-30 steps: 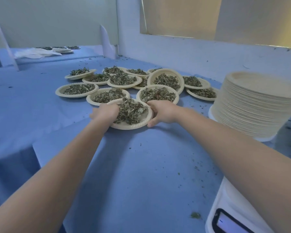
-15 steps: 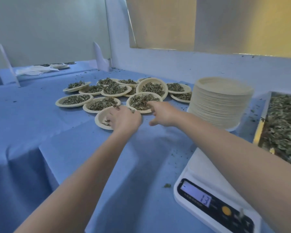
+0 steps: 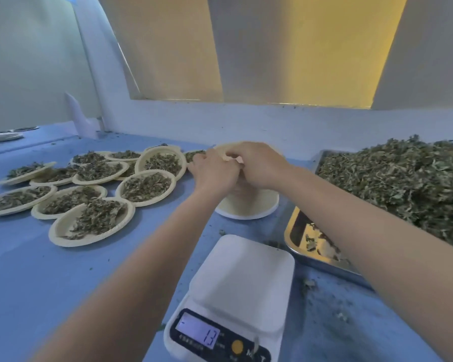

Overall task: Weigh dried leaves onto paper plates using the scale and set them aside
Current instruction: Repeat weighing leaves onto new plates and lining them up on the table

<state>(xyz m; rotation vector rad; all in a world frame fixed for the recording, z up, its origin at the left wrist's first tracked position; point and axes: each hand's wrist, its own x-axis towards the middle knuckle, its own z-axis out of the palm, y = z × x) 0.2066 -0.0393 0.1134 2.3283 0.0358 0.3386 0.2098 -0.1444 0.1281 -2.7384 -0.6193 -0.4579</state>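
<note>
At frame centre, the top plate of the paper-plate stack [image 3: 247, 205] is pinched by the left hand [image 3: 215, 173] and right hand [image 3: 259, 163]. The scale [image 3: 242, 280] below is bare; dried leaves [image 3: 403, 178] are heaped at right. Two stuck plates may be lifted together, skewing the weight.
</note>
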